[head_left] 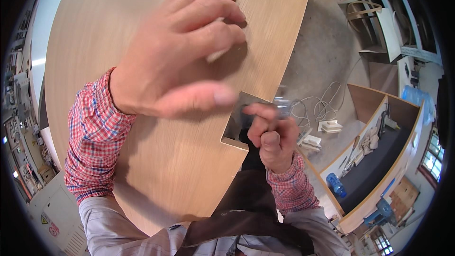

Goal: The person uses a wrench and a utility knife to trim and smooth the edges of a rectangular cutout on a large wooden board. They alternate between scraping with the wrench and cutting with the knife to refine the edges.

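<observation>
Blurred small object [282,105] in right hand [271,137], at panel [180,161] notch.

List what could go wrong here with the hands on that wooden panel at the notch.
1. The left hand lies with fingers spread on the wooden panel, which looks held off the floor; if that hand lifts, the panel may shift.
2. The right hand pinches something small and blurred at the square notch; it could slip and drop to the floor.
3. Cables and scraps below could trip a step.
</observation>
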### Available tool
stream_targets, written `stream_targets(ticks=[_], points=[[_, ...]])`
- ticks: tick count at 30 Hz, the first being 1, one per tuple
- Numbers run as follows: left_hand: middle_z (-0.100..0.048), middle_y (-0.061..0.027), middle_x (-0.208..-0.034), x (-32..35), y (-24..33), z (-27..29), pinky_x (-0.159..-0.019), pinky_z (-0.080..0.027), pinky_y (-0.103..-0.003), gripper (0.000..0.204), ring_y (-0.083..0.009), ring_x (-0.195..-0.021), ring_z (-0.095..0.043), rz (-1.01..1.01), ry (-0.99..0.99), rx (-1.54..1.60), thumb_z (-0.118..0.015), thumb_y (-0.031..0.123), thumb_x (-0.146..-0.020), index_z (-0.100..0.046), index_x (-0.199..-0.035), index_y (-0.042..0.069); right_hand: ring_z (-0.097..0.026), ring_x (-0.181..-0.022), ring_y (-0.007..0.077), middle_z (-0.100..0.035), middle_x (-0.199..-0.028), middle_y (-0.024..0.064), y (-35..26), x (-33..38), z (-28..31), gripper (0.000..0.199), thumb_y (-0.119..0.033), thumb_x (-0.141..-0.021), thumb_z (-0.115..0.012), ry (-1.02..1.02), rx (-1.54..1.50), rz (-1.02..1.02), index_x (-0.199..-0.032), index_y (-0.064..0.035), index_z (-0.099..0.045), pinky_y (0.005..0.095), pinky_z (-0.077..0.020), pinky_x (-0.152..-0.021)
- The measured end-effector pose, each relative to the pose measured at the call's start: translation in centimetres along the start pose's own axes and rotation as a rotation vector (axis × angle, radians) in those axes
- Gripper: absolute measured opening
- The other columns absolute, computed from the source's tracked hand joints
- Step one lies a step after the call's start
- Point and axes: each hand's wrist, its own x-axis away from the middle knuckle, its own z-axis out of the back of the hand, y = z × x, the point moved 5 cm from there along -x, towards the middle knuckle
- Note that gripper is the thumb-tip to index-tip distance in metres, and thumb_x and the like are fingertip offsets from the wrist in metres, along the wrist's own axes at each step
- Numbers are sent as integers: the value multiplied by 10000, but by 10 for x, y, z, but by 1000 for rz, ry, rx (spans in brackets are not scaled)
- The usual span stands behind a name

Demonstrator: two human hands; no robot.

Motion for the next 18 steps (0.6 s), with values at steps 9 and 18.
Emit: stream_targets(ticks=[9,18], points=[[-547,-191,-1370,-25,11,-14,-1048,-356,-634,823,-468,-1338,-475,-142,-134,-44,-617,748,-804,-645,-1221,38,-681,-675,319,-678,-786,139,4,-38,-13,361,-353,-998,-612,-9,356,232,-1069,-14,-712,359,-532,-638],[-588,-114,-1004,-49,18,-36,-1003,-385,-572,452,-370,-1188,-556,-293,-107,161,-586,526,-855,-662,-818,82,-685,-1017,302,-712,-1069,83,12,-49,-16,513,-583,-972,-573,75,192,241,-1096,-111,-730,415,-546,-848]])
